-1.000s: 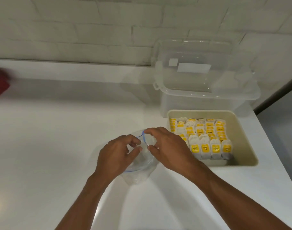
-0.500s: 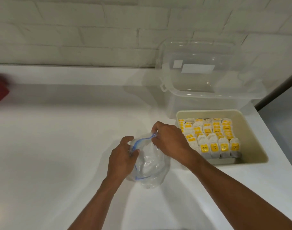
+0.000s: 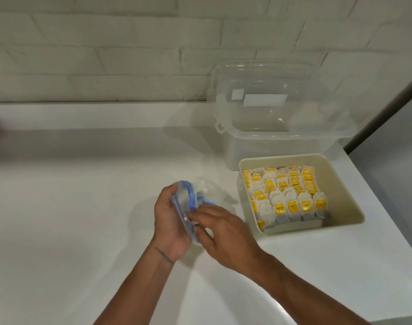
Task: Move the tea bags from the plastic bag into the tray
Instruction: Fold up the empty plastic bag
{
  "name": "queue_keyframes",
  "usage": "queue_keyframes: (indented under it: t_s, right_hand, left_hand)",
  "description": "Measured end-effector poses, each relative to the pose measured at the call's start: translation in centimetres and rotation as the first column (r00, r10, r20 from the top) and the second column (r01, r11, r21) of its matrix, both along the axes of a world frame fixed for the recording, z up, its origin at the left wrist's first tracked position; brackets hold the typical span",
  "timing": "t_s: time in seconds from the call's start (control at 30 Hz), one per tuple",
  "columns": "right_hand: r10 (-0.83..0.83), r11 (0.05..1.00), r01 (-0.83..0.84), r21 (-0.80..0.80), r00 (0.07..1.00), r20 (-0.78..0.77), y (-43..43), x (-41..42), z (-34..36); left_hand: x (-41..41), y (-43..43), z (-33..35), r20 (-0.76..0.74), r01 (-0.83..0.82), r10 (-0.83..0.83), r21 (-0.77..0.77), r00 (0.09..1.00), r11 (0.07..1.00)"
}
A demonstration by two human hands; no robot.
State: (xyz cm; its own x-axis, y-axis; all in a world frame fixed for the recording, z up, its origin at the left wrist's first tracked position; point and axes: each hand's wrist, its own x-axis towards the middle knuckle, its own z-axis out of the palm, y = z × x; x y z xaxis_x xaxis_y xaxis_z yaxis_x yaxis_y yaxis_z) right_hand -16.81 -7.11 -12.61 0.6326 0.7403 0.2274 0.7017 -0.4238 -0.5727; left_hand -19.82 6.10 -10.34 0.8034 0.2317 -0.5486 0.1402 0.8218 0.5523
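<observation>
Head: tea bags (image 3: 287, 193) fill the tray (image 3: 347, 198); left of it I see left grip (image 3: 170, 221) and right grip (image 3: 226, 233) clutching the plastic bag (image 3: 207, 190) over the tabletop (image 3: 71, 219).

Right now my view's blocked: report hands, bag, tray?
Left hand grips plastic bag, right hand pinches it. Bag crumpled, looks empty. Tea bags in rows in tray. Nothing between bag and tray.

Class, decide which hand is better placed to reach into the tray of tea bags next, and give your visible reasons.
Right, probably. The right hand holds the plastic bag on the side facing the tray; the left hand grips the bag's far side and would have to cross the right arm.
</observation>
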Motion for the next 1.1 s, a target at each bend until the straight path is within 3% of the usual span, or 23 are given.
queue_keyframes:
  t_s: [0.1, 0.17, 0.27, 0.33, 0.37, 0.43, 0.47, 0.5, 0.53, 0.6, 0.63, 0.7, 0.8, 0.87, 0.93, 1.03, 1.07, 1.1]
  right_hand:
    - [0.087, 0.996, -0.087, 0.008, 0.995, 0.055, -0.4, 0.1, 0.1]
    - [0.056, 0.983, -0.056, 0.178, 0.998, 0.003, -0.8, -0.1, 0.8]
    - [-0.214, 0.855, 0.297, 0.426, 0.949, -0.232, -1.1, -0.5, 2.2]
    - [-0.230, 0.753, 0.536, 0.382, 0.758, -0.610, -1.0, -0.4, 3.5]
    - [-0.102, 0.740, 0.586, 0.328, 0.581, -0.808, -1.0, -0.3, 4.0]
    - [0.219, 0.731, 0.621, 0.284, 0.180, -0.959, -0.9, -0.1, 4.4]
    - [0.300, 0.724, 0.633, 0.273, 0.068, -0.952, -1.0, -0.1, 4.7]
    - [0.328, 0.719, 0.641, 0.269, 0.030, -0.944, -0.9, -0.2, 4.8]
    - [0.320, 0.711, 0.651, 0.266, 0.037, -0.947, -0.9, -0.2, 4.7]
    - [0.290, 0.667, 0.698, 0.261, 0.079, -0.954, -0.8, -0.1, 4.9]
    - [0.301, 0.632, 0.732, 0.253, 0.068, -0.951, -1.1, 0.1, 4.9]
    - [0.324, 0.609, 0.756, 0.241, 0.041, -0.945, -1.7, 0.3, 5.3]
    - [0.397, 0.665, 0.712, 0.226, -0.080, -0.914, -3.0, 0.5, 6.7]
    - [0.335, 0.748, 0.632, 0.202, -0.097, -0.937, -4.0, 1.2, 7.1]
    - [0.217, 0.798, 0.581, 0.158, -0.034, -0.976, -4.8, 2.1, 7.0]
    - [0.237, 0.741, 0.652, 0.160, -0.030, -0.971, -6.0, 2.5, 7.1]
    - [0.278, 0.712, 0.682, 0.166, -0.057, -0.959, -6.3, 2.4, 7.3]
    - [0.323, 0.687, 0.704, 0.177, -0.078, -0.943, -6.6, 2.4, 7.6]
  left_hand:
    - [0.4, -1.0, 0.2, -0.022, 0.004, -0.003, 0.036, 1.000, 0.999]
    - [0.5, -1.4, 0.1, -0.015, -0.032, 0.032, 0.034, 0.999, 0.999]
    - [1.0, -0.8, -0.6, -0.040, -0.135, 0.135, -0.016, 0.990, 0.991]
    - [1.6, -0.2, -1.3, -0.006, -0.161, 0.161, -0.061, 0.987, 0.985]
    - [1.9, -0.4, -1.0, 0.018, -0.158, 0.160, -0.085, 0.987, 0.984]
    - [2.3, -1.2, -0.8, 0.057, -0.157, 0.155, 0.027, 0.986, 0.987]
    - [2.0, -2.1, -0.6, 0.064, -0.170, 0.160, 0.222, 0.985, 0.960]
    - [1.6, -2.9, -0.5, 0.084, -0.182, 0.162, 0.466, 0.983, 0.866]
    - [1.1, -3.5, -0.3, 0.122, -0.175, 0.126, 0.701, 0.984, 0.691]
    - [0.2, -4.3, -0.5, 0.238, -0.213, -0.052, 0.932, 0.970, 0.292]
    - [-0.1, -4.6, -1.1, 0.273, -0.248, -0.172, 0.957, 0.947, 0.153]
    - [-0.3, -5.2, -2.0, 0.288, -0.296, -0.333, 0.955, 0.898, 0.030]
    - [0.2, -5.6, -1.6, 0.357, -0.408, -0.294, 0.903, 0.887, -0.136]
    - [1.0, -6.0, -0.8, 0.403, -0.430, -0.202, 0.896, 0.892, -0.108]
    - [1.3, -7.4, 0.3, 0.431, -0.434, -0.111, 0.901, 0.896, -0.005]
    - [2.2, -10.3, 1.8, 0.405, -0.386, 0.005, 0.866, 0.914, 0.319]
    - [2.6, -11.2, 2.4, 0.376, -0.346, -0.007, 0.859, 0.927, 0.377]
    - [2.9, -12.0, 2.9, 0.348, -0.306, -0.051, 0.877, 0.936, 0.371]
